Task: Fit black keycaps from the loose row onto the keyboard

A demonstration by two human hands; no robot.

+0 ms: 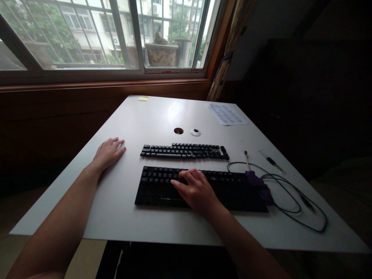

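Observation:
My left hand lies on the white table, left of the loose keycaps, fingers stretched out and holding nothing. My right hand is over the middle of a black keyboard, its fingers bent and thumb and forefinger down at a row of keys. Whether a keycap is between the fingertips is hidden. Keycaps sit on the keyboard's upper rows; the lower part looks dark and bare. Behind it, loose black keycaps stand in rows on the table, including a long one like a space bar.
A purple cloth lies on the keyboard's right end, beside a small brush, a black cable and a slim tool. Farther back are a cable hole, its round cover, printed sheets and a yellow note.

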